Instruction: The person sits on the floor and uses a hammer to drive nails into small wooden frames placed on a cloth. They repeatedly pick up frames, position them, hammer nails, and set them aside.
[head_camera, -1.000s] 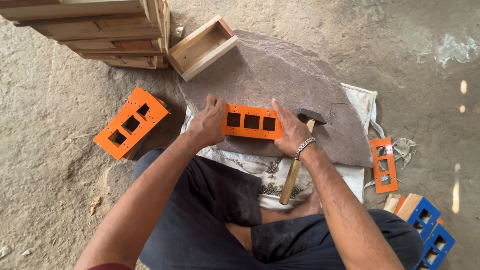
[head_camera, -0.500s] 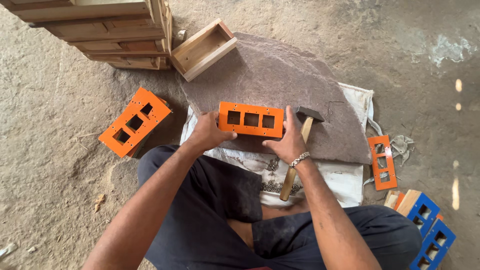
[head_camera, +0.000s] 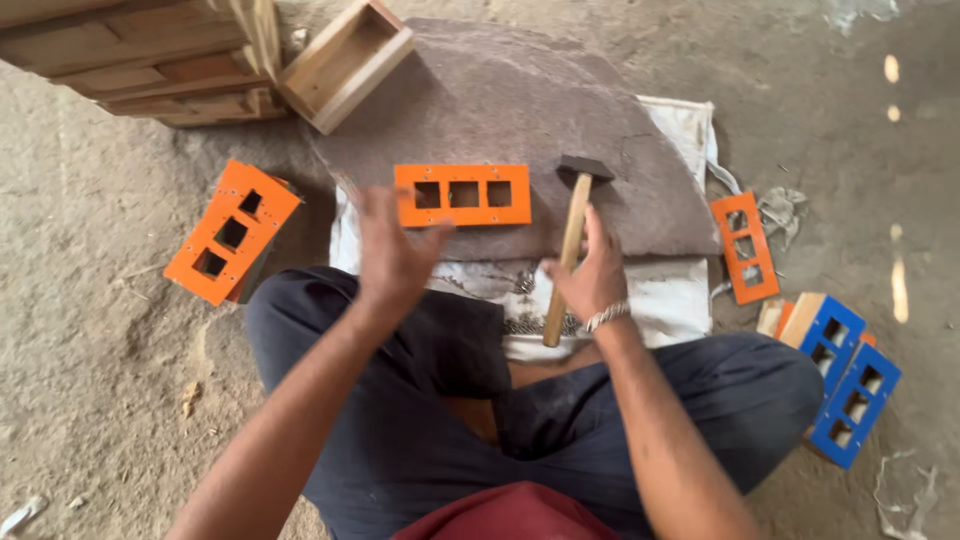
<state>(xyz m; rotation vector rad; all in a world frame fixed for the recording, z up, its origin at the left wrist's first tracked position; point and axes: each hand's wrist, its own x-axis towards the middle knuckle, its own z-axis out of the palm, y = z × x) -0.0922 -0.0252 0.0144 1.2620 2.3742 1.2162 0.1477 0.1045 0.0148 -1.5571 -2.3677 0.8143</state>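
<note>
In the head view, the right hand (head_camera: 592, 272) at centre frame is clenched around the wooden handle of a hammer (head_camera: 572, 235), whose dark head rests on the grey stone slab (head_camera: 520, 100) just right of the orange three-window faceplate (head_camera: 462, 195) lying flat there. The left hand (head_camera: 392, 250), blurred, hovers released with fingers spread just below-left of that faceplate, while another orange faceplate box (head_camera: 230, 232) sits at left, wooden boxes (head_camera: 345, 62) upper left, and blue faceplate boxes (head_camera: 850, 385) lower right

Orange three-hole plates: three (head_camera: 462, 194) (head_camera: 231, 231) (head_camera: 745, 247). Blue plates: two (head_camera: 828, 333) (head_camera: 855, 404). Hammer (head_camera: 570, 240): one. Open wooden box (head_camera: 345, 63): one.
</note>
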